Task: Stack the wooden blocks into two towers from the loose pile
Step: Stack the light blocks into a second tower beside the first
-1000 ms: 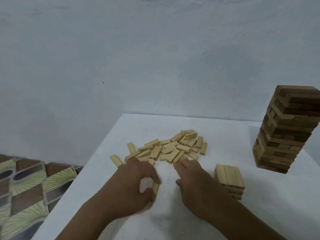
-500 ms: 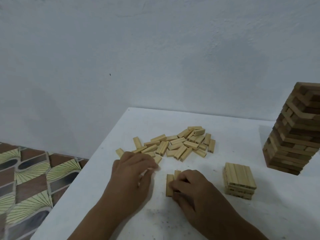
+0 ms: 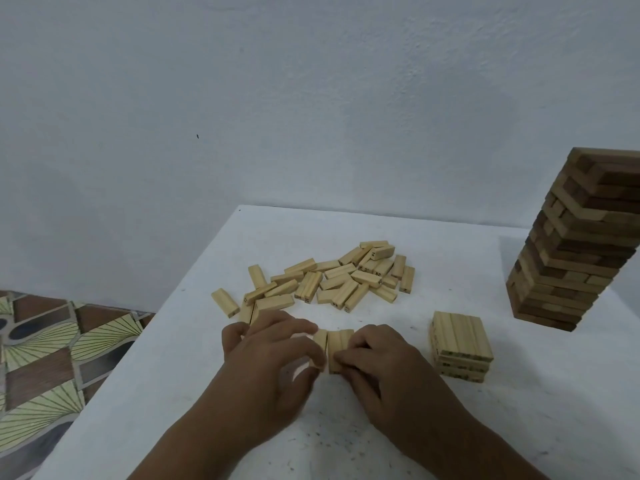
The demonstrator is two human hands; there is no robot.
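— Where the two hands meet at the near middle of the white counter (image 3: 381, 445), what lies between them?

— Three pale wooden blocks (image 3: 335, 346), flat on the counter and side by side, their long axes running away from the person toward the wall. The left hand (image 3: 273, 365) is curled, its fingertips pinching the leftmost block at its side. The right hand (image 3: 384, 362) is also curled, fingers pressed onto the near end and right side of the other two. A narrow gap shows between the left block and the pair.

— And beyond that?

— To the right, just past the right hand, a short stack (image 3: 460, 344) of pale blocks, its top layer's blocks pointing away from the person, the layer beneath crosswise. Farther back in the middle, the loose pile (image 3: 332, 278) lies scattered, blocks pointing every way, mostly flat. One block (image 3: 225, 302) sits apart at the pile's left edge, angled.

— Farthest?

— At the far right a tall tower (image 3: 575, 244) of darker blocks, alternating layers, some layers slightly skewed. Behind everything, a plain wall (image 3: 277, 98); at left, patterned floor tiles (image 3: 52, 348).
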